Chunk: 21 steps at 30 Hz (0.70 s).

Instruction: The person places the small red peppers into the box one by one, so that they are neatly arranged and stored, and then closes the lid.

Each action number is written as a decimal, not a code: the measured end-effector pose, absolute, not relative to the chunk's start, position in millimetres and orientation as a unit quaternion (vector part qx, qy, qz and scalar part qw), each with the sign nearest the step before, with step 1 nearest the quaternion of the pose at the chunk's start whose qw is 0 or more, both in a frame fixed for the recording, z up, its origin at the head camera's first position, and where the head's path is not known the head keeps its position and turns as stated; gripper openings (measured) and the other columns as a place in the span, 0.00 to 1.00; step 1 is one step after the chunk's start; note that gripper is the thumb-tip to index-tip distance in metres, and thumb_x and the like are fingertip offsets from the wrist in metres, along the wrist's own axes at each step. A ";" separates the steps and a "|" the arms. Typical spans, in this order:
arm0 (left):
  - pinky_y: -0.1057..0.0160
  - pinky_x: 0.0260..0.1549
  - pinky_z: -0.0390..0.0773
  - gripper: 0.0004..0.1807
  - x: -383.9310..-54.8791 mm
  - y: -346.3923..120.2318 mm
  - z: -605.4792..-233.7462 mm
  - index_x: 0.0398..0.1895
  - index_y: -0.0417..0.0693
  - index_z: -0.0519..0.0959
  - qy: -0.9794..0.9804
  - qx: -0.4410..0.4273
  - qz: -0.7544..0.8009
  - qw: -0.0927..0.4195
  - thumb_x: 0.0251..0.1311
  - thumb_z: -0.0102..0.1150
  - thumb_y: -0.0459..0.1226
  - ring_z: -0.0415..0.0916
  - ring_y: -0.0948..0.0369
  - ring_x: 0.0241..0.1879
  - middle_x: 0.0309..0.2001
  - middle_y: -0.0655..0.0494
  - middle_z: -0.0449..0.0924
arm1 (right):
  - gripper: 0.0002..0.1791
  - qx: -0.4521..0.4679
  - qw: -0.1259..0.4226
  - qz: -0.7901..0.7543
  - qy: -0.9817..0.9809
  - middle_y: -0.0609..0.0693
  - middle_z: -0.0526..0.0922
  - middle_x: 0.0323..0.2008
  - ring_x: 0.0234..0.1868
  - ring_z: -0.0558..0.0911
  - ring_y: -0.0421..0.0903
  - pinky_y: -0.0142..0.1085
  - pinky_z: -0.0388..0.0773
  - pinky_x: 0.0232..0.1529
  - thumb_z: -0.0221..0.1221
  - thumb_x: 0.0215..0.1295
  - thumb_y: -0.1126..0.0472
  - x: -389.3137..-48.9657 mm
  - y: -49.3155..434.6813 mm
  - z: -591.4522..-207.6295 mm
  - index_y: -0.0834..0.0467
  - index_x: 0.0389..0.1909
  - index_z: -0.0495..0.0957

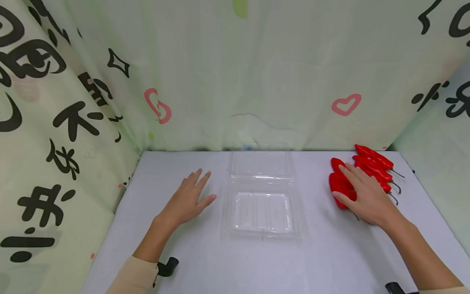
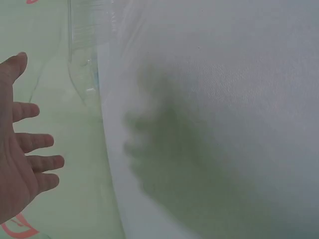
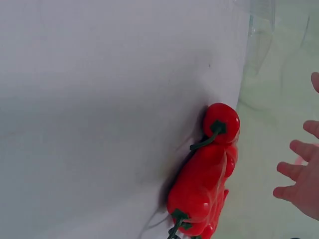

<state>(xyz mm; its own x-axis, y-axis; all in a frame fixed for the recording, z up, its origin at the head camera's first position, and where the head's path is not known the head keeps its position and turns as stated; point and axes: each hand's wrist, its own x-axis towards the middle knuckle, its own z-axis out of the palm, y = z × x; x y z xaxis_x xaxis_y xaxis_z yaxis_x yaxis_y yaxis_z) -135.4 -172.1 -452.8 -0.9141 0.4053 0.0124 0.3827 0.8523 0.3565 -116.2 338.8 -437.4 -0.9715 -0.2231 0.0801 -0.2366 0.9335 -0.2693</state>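
Note:
On the right side of the table lie several red chili peppers [image 1: 374, 168] with dark green stems. My right hand [image 1: 361, 194] hovers over them with its fingers spread, and the right wrist view shows a gap between that hand [image 3: 304, 169] and the peppers [image 3: 199, 179]. In the middle of the table stands a clear plastic box [image 1: 262, 212], its lid [image 1: 261, 165] folded back toward the curtain. Left of the box, my left hand [image 1: 189, 200] is held above the table with fingers apart, casting a shadow. Nothing is in its palm [image 2: 15, 174].
The white table [image 1: 183, 261] meets a pale green curtain [image 1: 257, 73] at its back edge. Curtain printed with black characters hangs along the left, and more curtain [image 1: 440, 163] is on the right. A black strap [image 1: 168, 266] is worn on the left wrist.

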 end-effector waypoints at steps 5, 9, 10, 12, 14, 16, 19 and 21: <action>0.36 0.77 0.57 0.42 -134.2 -168.9 -453.6 0.82 0.48 0.56 0.955 0.200 0.212 0.054 0.74 0.53 0.58 0.53 0.38 0.79 0.81 0.40 0.52 | 0.58 0.110 0.012 0.163 -0.980 0.70 0.60 0.74 0.68 0.63 0.73 0.72 0.81 0.46 0.75 0.55 0.49 -115.6 340.1 -439.8 0.61 0.80 0.54; 0.36 0.75 0.61 0.42 -133.2 -166.4 -453.7 0.83 0.50 0.55 0.945 0.197 0.251 0.076 0.74 0.53 0.58 0.53 0.41 0.80 0.81 0.41 0.52 | 0.59 0.098 0.006 0.181 -0.978 0.70 0.59 0.75 0.69 0.62 0.73 0.72 0.81 0.45 0.76 0.54 0.49 -115.0 341.5 -444.0 0.61 0.81 0.53; 0.36 0.75 0.62 0.43 -133.2 -165.8 -453.9 0.83 0.50 0.54 0.942 0.197 0.259 0.080 0.73 0.53 0.58 0.53 0.42 0.80 0.82 0.42 0.52 | 0.59 0.096 0.004 0.186 -0.978 0.70 0.59 0.75 0.69 0.62 0.73 0.72 0.81 0.45 0.76 0.54 0.49 -114.8 341.9 -445.1 0.61 0.81 0.53; 0.37 0.75 0.62 0.43 -133.1 -164.4 -454.2 0.83 0.51 0.54 0.938 0.198 0.271 0.085 0.73 0.53 0.59 0.53 0.43 0.80 0.82 0.43 0.53 | 0.60 0.091 0.000 0.192 -0.977 0.70 0.58 0.75 0.70 0.61 0.73 0.72 0.81 0.45 0.76 0.54 0.49 -114.6 343.1 -447.5 0.61 0.81 0.52; 0.38 0.76 0.61 0.43 -133.0 -163.1 -455.1 0.83 0.51 0.54 0.934 0.201 0.281 0.087 0.73 0.53 0.60 0.53 0.44 0.80 0.81 0.43 0.53 | 0.60 0.090 -0.004 0.199 -0.976 0.70 0.58 0.75 0.70 0.61 0.73 0.72 0.81 0.46 0.76 0.54 0.50 -114.5 344.4 -449.7 0.61 0.81 0.51; 0.40 0.77 0.60 0.43 -132.6 -161.8 -456.2 0.83 0.51 0.54 0.930 0.204 0.292 0.092 0.74 0.53 0.59 0.53 0.46 0.81 0.81 0.44 0.55 | 0.60 0.091 -0.008 0.206 -0.974 0.71 0.58 0.75 0.70 0.61 0.73 0.72 0.81 0.46 0.76 0.54 0.50 -114.2 345.9 -451.7 0.61 0.81 0.51; 0.43 0.77 0.61 0.41 -131.9 -159.0 -458.0 0.82 0.49 0.55 0.923 0.205 0.310 0.098 0.74 0.55 0.55 0.55 0.48 0.80 0.80 0.46 0.57 | 0.60 0.091 -0.012 0.213 -0.973 0.71 0.59 0.75 0.70 0.62 0.73 0.71 0.82 0.46 0.77 0.54 0.50 -113.4 348.4 -454.6 0.61 0.81 0.52; 0.44 0.77 0.61 0.40 -131.2 -156.4 -458.4 0.82 0.48 0.56 0.919 0.203 0.323 0.102 0.74 0.56 0.53 0.56 0.49 0.80 0.80 0.47 0.59 | 0.60 0.090 -0.016 0.219 -0.971 0.71 0.60 0.74 0.69 0.62 0.73 0.70 0.82 0.45 0.77 0.53 0.51 -112.9 350.5 -456.6 0.62 0.81 0.52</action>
